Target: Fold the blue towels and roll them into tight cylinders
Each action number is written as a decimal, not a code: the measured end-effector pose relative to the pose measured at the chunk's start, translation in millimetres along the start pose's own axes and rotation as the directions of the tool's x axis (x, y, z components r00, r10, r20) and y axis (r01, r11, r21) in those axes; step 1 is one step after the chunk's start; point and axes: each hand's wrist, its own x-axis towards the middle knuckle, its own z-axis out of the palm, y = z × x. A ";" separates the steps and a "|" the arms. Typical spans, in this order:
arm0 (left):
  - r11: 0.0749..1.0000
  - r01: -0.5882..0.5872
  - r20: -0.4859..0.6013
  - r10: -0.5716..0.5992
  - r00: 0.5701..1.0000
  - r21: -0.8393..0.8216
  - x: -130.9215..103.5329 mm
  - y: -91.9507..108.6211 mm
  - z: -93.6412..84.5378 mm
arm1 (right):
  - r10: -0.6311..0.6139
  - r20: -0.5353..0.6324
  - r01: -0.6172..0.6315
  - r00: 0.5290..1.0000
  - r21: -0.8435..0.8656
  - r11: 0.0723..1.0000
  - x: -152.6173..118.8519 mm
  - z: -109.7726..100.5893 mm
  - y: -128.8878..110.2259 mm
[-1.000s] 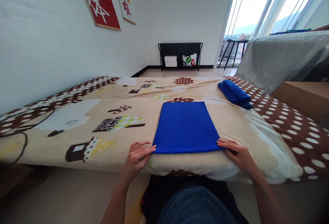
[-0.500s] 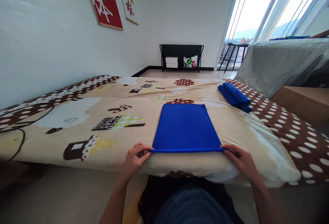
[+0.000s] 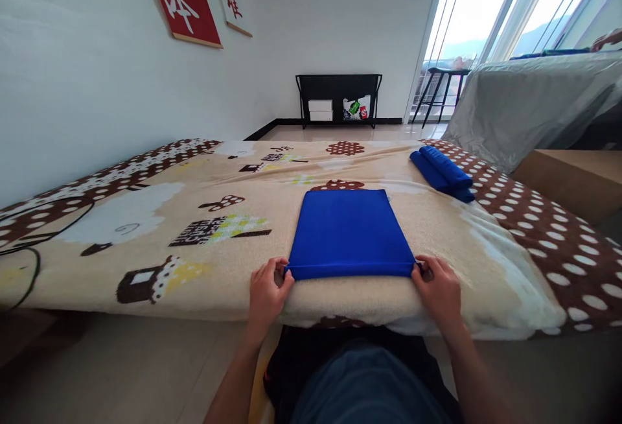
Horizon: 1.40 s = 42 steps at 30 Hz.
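Note:
A blue cloth (image 3: 348,226) lies flat in a near-square on the patterned blanket (image 3: 301,216), close to the bed's front edge. Along its near side runs a narrow folded strip. My left hand (image 3: 269,288) pinches the near left corner between thumb and fingers. At the near right corner, my right hand (image 3: 438,286) pinches the other end of the strip. Farther back on the right rests a second blue cloth (image 3: 443,174), folded into a thick roll-like bundle; neither hand touches it.
A cardboard box (image 3: 564,181) and a plastic-covered table (image 3: 534,90) stand to the right, with another person's hand (image 3: 607,40) at the table's far edge. A black rack (image 3: 339,87) and a stool (image 3: 444,83) stand at the back. Black cord-like lines (image 3: 39,268) appear at left.
The near edge of the blue cloth has been turned away from me, from a thin rolled edge to a wider flat strip. Both hands moved slightly forward with it. The view shifted a little.

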 end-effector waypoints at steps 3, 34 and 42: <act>0.998 -0.043 -0.064 0.045 0.997 0.040 -1.7 2.5 -0.5 | -0.076 -0.099 0.069 0.992 -0.071 0.995 -3.6 1.3 -0.2; 0.801 -0.589 0.337 0.528 0.779 0.107 -40.9 112.5 39.5 | -0.118 -0.054 0.116 0.992 -0.040 0.992 -16.2 -8.9 -9.3; 0.819 -0.568 0.287 0.526 0.801 0.085 -42.7 109.5 45.5 | -0.562 0.242 0.534 0.790 0.177 0.827 -23.9 -11.9 -93.1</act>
